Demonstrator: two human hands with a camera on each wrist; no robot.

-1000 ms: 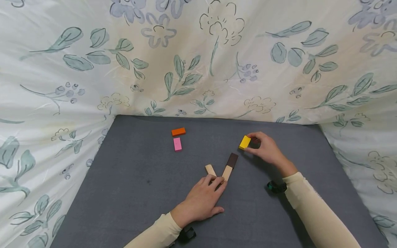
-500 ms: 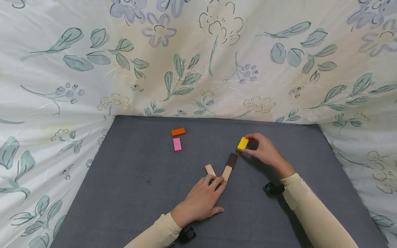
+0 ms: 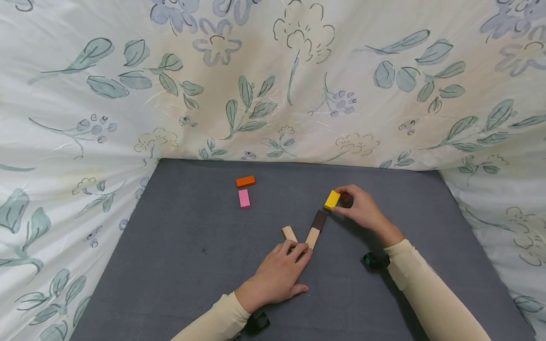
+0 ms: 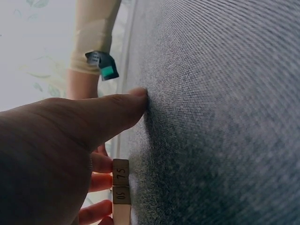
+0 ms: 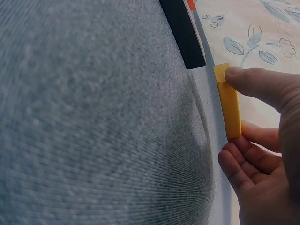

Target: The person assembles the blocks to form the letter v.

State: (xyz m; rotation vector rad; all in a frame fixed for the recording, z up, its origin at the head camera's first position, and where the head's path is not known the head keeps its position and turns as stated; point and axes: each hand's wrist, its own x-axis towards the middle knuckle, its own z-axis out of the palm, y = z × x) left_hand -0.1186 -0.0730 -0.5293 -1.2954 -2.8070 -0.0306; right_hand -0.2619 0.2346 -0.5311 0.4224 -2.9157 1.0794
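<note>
My right hand (image 3: 362,208) pinches a yellow block (image 3: 332,199) between thumb and fingers, just beyond the far end of a dark brown block (image 3: 319,220). In the right wrist view, a gap shows between the yellow block (image 5: 228,103) and the dark block (image 5: 184,35). The dark brown block lies end to end with a plain wooden block (image 3: 313,237). Another plain wooden block (image 3: 289,233) slants away to its left, making a V. Fingertips of my left hand (image 3: 277,272) rest on the near ends of both, partly hiding them. Printed numbers mark two wooden block ends (image 4: 120,172) in the left wrist view.
An orange block (image 3: 245,181) and a pink block (image 3: 244,199) lie at the back left of the grey cloth surface (image 3: 192,265). Floral fabric (image 3: 264,118) rises behind and along the sides.
My right hand has moved the yellow block slightly left and nearer, toward the far end of the dark brown block. The left hand has stayed in place.
</note>
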